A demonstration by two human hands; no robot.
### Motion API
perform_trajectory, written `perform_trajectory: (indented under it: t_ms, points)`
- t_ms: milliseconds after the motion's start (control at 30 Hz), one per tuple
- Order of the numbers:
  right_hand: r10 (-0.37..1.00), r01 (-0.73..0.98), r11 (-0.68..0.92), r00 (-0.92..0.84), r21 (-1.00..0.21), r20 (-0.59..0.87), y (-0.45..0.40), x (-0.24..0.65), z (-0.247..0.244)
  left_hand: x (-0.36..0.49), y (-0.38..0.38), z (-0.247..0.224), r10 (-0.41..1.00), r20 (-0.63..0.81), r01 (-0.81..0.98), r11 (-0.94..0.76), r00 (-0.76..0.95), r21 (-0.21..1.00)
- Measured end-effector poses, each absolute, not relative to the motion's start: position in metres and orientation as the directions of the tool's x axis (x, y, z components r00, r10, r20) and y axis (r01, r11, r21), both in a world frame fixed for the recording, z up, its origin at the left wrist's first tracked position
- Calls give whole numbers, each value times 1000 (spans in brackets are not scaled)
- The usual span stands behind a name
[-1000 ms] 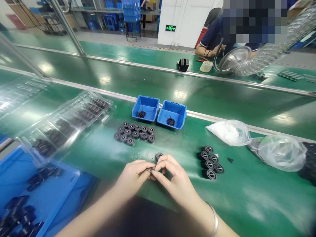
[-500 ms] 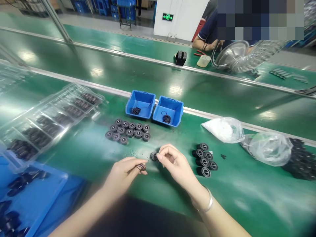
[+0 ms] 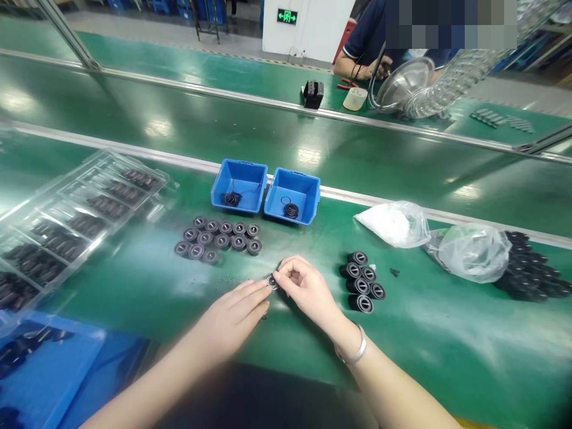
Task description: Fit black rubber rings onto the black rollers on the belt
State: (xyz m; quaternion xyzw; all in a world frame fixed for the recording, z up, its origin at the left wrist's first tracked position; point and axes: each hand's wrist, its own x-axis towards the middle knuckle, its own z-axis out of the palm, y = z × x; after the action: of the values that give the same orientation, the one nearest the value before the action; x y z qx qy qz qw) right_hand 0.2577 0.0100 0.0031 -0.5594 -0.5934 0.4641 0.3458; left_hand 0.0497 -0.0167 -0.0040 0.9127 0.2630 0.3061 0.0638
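Between my hands, at the front middle of the green bench, is a small round black part [image 3: 271, 281]. My right hand [image 3: 308, 292], with a bracelet at the wrist, is closed with thumb and fingertips on its right side. My left hand [image 3: 236, 316] reaches it from the left, fingertips against its top. Under the left fingers a bit of thin black rings [image 3: 264, 317] peeks out; the palm hides the rest. A group of short black cylinders [image 3: 222, 241] stands behind my left hand. Taller black cylinders [image 3: 361, 286] stand to the right of my right hand.
Two blue bins [image 3: 292, 179] with black rings stand behind the parts. A clear compartment tray [image 3: 96, 235] and a blue crate [image 3: 84, 369] are at left. Plastic bags [image 3: 395, 223] and a black pile [image 3: 531, 268] lie at right. A person [image 3: 357, 62] sits across the bench.
My left hand has moved right and turned palm down, bringing its fingertips onto the round black part. The rings in it are now mostly covered. The whole view has shifted slightly.
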Motion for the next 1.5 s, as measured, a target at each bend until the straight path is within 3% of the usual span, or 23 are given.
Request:
perform_trajectory:
  t_ms: [133, 267, 433, 633, 1100, 1233, 1367, 1500]
  points:
    - [984, 292, -89, -122, -952, -129, 9, 257, 4, 49, -15, -6, 463, 494, 409, -886, 736, 220]
    - [929, 163, -290, -190, -943, -319, 7, 257, 0, 46, -13, -8, 445, 478, 406, -894, 757, 190]
    - [813, -2, -504, -339, -864, -474, 11, 257, 1, 45, -12, -6, 428, 458, 379, -904, 779, 200]
    - [741, -55, -626, -354, -778, -570, 22, 254, 9, 46, -13, -7, 439, 439, 382, -898, 784, 217]
    - [845, -466, -527, -199, -710, -497, -12, 246, 1, 49, -16, -11, 456, 347, 408, -889, 819, 206]
    - [845, -448, -532, -226, -719, -484, -17, 251, 2, 53, -29, -9, 490, 343, 450, -872, 801, 192]
    - [765, -343, -635, -403, -692, -502, -13, 258, 4, 56, -36, -6, 504, 363, 463, -864, 784, 199]
    - [710, -345, -687, -501, -639, -494, -8, 261, 6, 56, -31, -6, 507, 351, 456, -862, 787, 223]
